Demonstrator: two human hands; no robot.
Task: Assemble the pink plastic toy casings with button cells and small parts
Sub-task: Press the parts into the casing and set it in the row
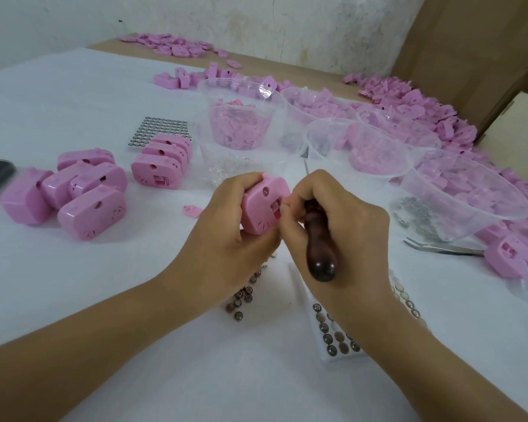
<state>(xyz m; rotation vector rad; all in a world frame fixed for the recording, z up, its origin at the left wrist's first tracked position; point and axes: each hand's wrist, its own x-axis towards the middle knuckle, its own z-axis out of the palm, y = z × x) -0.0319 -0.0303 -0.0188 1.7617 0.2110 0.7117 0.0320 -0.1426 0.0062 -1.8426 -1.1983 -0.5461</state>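
Pink plastic toy casing (264, 205) is gripped in curled left hand (235, 226), held above white table (73, 284). Dark wooden tool handle (319, 242) is clasped in right hand (333, 226), whose fingertips (284, 205) touch the casing's slot. Loose silver button cells (244, 296) lie below.

A single wide-angle view from the person's head looks forward and steeply down over the white-covered table (104, 269). Both bare forearms run in from the lower corners. The left hand (232, 229) and right hand (342, 226) meet close under the lens at mid-frame, round a pink plastic toy casing (256, 214) and a dark brown wooden tool handle (320, 257). Clear round plastic tubs (433, 190) fill the far right. The stained white wall (256, 22) closes the far side, and the table's far edge slants down to the right.
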